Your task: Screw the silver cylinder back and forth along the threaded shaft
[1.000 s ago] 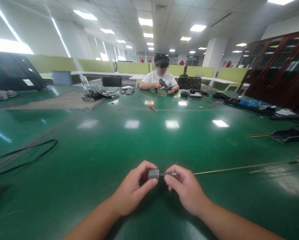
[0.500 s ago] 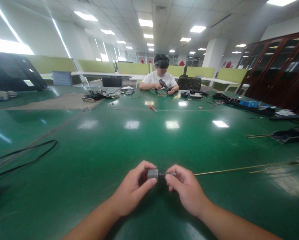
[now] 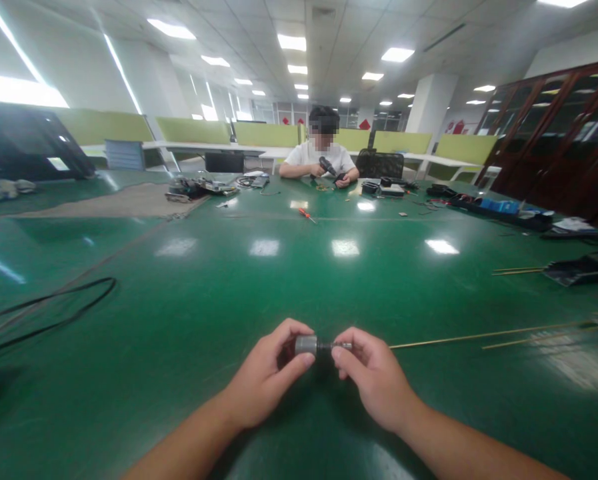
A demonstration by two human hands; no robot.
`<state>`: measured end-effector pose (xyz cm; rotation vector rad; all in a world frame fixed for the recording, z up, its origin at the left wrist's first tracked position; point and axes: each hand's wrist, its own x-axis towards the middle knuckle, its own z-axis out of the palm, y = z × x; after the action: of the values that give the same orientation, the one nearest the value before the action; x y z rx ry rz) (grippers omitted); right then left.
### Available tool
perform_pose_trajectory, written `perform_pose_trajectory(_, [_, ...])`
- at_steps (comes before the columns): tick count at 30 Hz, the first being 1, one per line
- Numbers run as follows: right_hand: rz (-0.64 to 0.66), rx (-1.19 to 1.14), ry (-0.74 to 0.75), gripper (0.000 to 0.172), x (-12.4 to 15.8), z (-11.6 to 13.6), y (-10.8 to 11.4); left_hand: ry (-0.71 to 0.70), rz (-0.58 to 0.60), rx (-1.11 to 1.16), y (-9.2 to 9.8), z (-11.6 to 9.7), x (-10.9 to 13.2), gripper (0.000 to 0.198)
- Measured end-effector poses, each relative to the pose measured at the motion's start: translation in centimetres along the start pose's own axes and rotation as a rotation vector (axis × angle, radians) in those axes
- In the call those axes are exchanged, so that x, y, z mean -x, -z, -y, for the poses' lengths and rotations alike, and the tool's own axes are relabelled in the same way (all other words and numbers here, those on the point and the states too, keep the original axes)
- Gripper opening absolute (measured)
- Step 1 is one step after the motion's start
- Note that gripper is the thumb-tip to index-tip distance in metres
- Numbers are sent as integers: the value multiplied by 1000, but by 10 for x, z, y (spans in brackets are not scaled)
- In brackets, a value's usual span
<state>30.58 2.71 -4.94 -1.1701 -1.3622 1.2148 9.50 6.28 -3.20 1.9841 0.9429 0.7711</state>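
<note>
Between my hands, just over the green table (image 3: 219, 287), lies a short grey metal cylinder (image 3: 306, 345) with a thin dark shaft, shaped like a hole saw. My left hand (image 3: 261, 377) is closed around the wide cylinder, thumb in front and fingers behind. Thumb and fingers of my right hand (image 3: 373, 373) pinch the narrow shaft, whose silvery end (image 3: 347, 346) shows above the thumb. The palm side of both hands is partly hidden. To the right of my right hand, a long thin brass-coloured rod (image 3: 459, 336) lies on the table.
Across the table a person (image 3: 319, 157) holds a dark power drill (image 3: 326, 165). An orange screwdriver (image 3: 306, 215) lies mid-table. A black strap (image 3: 79, 320) loops at left. More rods (image 3: 519, 271) and a dark pouch (image 3: 579, 270) sit at right. Electronic parts (image 3: 193, 188) lie far left.
Both hands keep the same grip, and the cylinder and shaft have barely moved. The view has shifted only slightly.
</note>
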Motion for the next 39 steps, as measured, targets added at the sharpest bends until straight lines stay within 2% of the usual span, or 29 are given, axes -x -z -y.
perform_pose_trajectory(18, [-35,77,26,21,1,2,0,5,3,-3,1,-2,-1,22])
perform_pose_trajectory(39, [-28,64,29,21,1,2,1,8,1,20,1,-2,0,22])
